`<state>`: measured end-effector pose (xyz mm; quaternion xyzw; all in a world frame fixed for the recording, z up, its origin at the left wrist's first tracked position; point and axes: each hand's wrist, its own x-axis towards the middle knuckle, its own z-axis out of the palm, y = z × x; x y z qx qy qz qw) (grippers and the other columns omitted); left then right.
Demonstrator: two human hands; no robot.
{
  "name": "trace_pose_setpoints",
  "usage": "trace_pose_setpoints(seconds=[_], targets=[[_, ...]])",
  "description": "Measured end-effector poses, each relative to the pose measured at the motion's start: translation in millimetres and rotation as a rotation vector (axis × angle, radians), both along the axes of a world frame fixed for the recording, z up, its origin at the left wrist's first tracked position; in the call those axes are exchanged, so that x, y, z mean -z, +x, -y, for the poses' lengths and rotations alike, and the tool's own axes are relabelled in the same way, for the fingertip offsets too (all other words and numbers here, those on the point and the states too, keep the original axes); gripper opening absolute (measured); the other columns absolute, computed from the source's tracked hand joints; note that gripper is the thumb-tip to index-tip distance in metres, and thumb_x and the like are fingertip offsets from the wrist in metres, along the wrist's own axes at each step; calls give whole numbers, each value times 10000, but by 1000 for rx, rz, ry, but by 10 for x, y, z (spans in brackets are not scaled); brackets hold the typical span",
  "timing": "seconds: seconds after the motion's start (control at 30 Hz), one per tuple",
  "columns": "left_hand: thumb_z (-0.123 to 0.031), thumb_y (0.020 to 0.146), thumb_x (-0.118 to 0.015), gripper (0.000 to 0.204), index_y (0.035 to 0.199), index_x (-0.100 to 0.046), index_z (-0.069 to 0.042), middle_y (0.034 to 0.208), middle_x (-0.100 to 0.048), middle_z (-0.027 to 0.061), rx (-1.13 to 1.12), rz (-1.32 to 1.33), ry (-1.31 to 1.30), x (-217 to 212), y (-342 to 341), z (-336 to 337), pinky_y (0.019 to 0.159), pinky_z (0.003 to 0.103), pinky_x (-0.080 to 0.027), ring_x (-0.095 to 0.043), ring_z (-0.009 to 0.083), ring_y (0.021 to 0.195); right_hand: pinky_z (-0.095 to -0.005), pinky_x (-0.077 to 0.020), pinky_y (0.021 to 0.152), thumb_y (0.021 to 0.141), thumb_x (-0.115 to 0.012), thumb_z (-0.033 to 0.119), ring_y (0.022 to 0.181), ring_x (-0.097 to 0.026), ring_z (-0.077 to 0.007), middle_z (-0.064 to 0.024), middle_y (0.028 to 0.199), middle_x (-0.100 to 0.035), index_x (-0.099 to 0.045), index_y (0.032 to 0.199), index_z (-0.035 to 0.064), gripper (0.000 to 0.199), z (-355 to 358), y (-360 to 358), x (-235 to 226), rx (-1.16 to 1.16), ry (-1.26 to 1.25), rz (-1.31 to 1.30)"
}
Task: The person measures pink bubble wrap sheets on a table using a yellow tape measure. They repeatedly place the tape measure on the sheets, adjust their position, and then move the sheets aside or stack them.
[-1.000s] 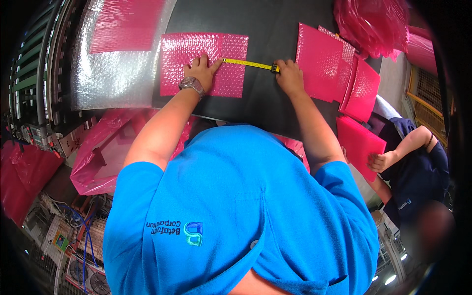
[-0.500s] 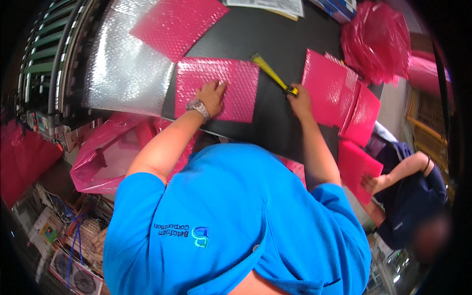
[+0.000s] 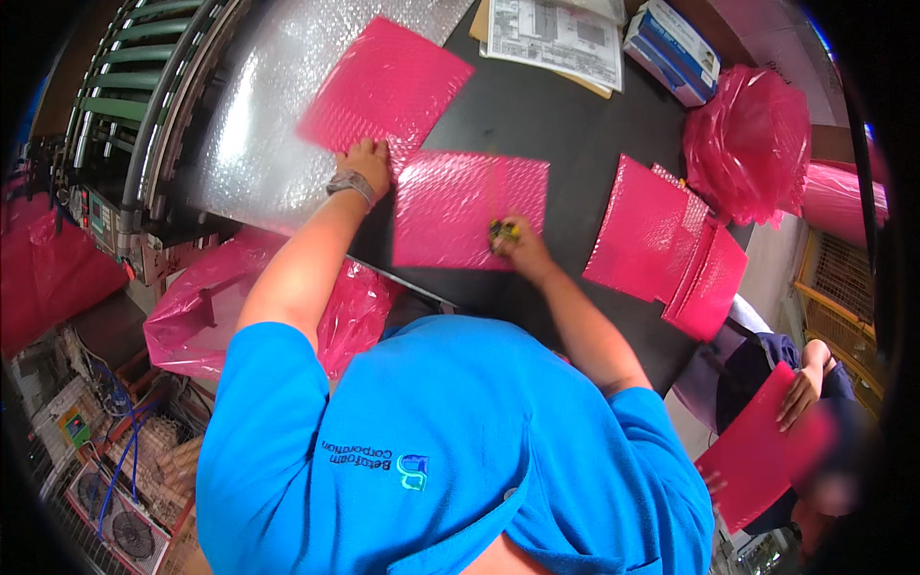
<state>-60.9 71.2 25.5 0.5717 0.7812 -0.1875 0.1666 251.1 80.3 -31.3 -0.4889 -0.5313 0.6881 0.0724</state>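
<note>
My left hand point(image 3: 365, 167), with a watch at the wrist, closes on the lower edge of a pink bubble-wrap sheet point(image 3: 393, 81); its thumb is hidden. That sheet lies tilted over a large clear bubble-wrap sheet point(image 3: 259, 115). A second pink bubble-wrap piece point(image 3: 441, 216) rests flat on the dark table in front of me. Over its right part, my right hand point(image 3: 527, 251) grips a yellow-and-black tape measure point(image 3: 500, 236). Whether any blade is drawn out is hard to see.
More pink bubble-wrap pieces point(image 3: 642, 230) overlap at the table's right side, below a pink plastic bag point(image 3: 747, 144). Papers point(image 3: 556, 43) and a blue box point(image 3: 671, 50) stand at the back. A roller machine point(image 3: 134, 105) borders the left. At lower right, a co-worker handles a pink sheet point(image 3: 757, 460).
My left hand has gone from the middle piece to the upper-left sheet, which has turned slightly. My right hand has brought the tape measure left over the middle piece; its long blade no longer shows.
</note>
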Motion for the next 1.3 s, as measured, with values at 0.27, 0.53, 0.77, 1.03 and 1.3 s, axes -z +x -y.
trace_pose_setpoints(seconds=[0.27, 0.53, 0.77, 1.03, 1.3], targets=[[-202, 781, -554, 475, 1209, -449, -25, 1102, -484, 210, -189, 591, 263, 339, 780, 458, 851, 433, -408, -471, 336, 1045, -302, -452, 743, 819, -582, 122, 848, -544, -157, -70, 956, -552, -435, 1135, 53, 355, -1204, 1161, -87, 425, 123, 375], [-357, 711, -646, 651, 1293, -358, -308, 1376, -259, 165, 138, 195, 74, 18, 341, 672, 963, 520, -292, -301, 331, 1245, -330, -444, 752, 741, -638, 90, 844, -546, -201, -104, 935, -546, -499, 1060, 60, 349, -649, 804, -742, 119, 397, 415], [-322, 713, -632, 624, 1279, -381, -244, 1324, -331, 146, 165, 292, 399, 36, 816, 579, 907, 497, -350, -391, 334, 1158, -402, -433, 797, 700, -615, 44, 925, -503, -331, -150, 954, -513, -546, 1024, 103, 337, -33, 909, -684, -146, 675, 686], [-322, 738, -636, 609, 1283, -370, -276, 1275, -366, 153, 185, 313, 174, 136, 1133, 508, 846, 478, -415, -452, 342, 1077, -403, -430, 805, 708, -593, 59, 941, -491, -336, -140, 958, -506, -548, 1022, 113, 321, 76, 917, -650, -175, 739, 749], [-321, 746, -629, 620, 1296, -342, -348, 1233, -392, 158, 278, 289, 193, 100, 1182, 478, 758, 458, -479, -485, 360, 1016, -399, -429, 801, 707, -579, 49, 935, -491, -329, -137, 963, -502, -547, 1015, 109, 315, -22, 807, -624, -195, 783, 739]])
